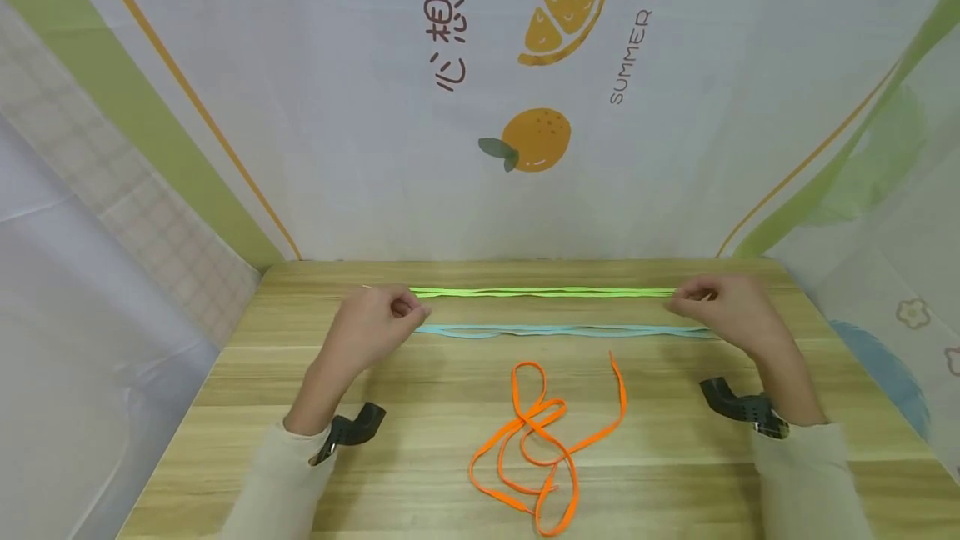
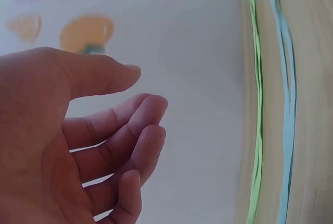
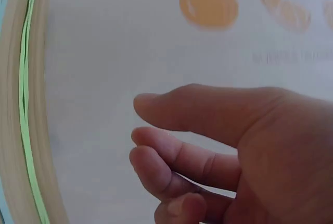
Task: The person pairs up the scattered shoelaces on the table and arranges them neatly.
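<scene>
A lime-green shoelace [image 1: 543, 292] lies folded in long strands across the back of the wooden table. A light blue shoelace [image 1: 540, 330] runs parallel just in front of it. Nearer the front, an orange shoelace [image 1: 525, 423] lies in loose, tangled loops. My left hand [image 1: 375, 319] hovers by the left ends of the green and blue laces, overlapping them in the head view. Over at their right ends is my right hand [image 1: 723, 307]. Both wrist views show loosely bent fingers [image 2: 148, 109] with a gap to the thumb and nothing held.
The wooden table [image 1: 420, 473] meets a hanging white cloth [image 1: 360, 148] with printed oranges along its back edge. More cloth hangs at both sides. A black wrist mount [image 1: 360, 425] sticks out from the left sleeve, and another mount [image 1: 735, 402] from the right.
</scene>
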The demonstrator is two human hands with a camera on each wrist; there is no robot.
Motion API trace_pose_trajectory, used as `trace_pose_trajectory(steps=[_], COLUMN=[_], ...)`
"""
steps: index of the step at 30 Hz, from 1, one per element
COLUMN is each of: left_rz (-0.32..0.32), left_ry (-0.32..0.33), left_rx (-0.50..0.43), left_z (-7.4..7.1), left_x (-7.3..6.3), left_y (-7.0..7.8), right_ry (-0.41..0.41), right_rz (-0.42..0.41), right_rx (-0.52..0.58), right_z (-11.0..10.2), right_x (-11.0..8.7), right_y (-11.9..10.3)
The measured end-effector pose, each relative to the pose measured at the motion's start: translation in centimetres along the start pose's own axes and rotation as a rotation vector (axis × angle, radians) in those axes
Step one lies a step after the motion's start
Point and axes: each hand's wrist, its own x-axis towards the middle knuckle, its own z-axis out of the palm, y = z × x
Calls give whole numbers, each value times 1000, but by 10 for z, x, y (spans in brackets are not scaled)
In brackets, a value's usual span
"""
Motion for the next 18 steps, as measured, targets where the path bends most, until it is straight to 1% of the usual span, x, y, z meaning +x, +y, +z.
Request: trace_pose_trajectory(steps=[5, 7, 11, 15, 18], left_rz=[117, 175, 302, 411, 457], left_ry=[-44, -59, -123, -215, -285], left_rx=[3, 7, 16, 7, 17], left_z=[16, 25, 44, 66, 81], left_x=[-6, -9, -15, -21, -25], left_y=[28, 38, 57, 67, 69], right_ry=[-65, -96, -169, -262, -332], right_rz=[-108, -156, -246, -315, -357], right_rx=[12, 10, 14, 47, 60], right_z=[20, 30, 51, 75, 93], right_x=[0, -1, -5, -12, -20], right_y=[-36, -48, -68, -79, -83])
